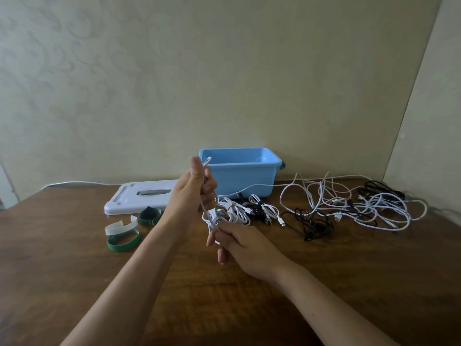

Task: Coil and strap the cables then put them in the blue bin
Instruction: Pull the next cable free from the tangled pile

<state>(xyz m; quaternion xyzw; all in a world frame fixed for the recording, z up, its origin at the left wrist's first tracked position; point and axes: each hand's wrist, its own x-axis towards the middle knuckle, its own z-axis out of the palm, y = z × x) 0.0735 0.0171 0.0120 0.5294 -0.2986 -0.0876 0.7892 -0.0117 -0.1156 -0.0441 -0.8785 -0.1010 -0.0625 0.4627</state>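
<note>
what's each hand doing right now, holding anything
Left hand: raised, fingers curled round the white cable.
Right hand: lower down, pinching the same white cable near the table.

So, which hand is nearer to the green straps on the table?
Left. The left hand is raised just right of the green straps, gripping the white cable. The right hand pinches the cable farther right.

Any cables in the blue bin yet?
No, the visible inside of the blue bin holds no cable; strapped bundles and loose cables lie on the table.
</note>
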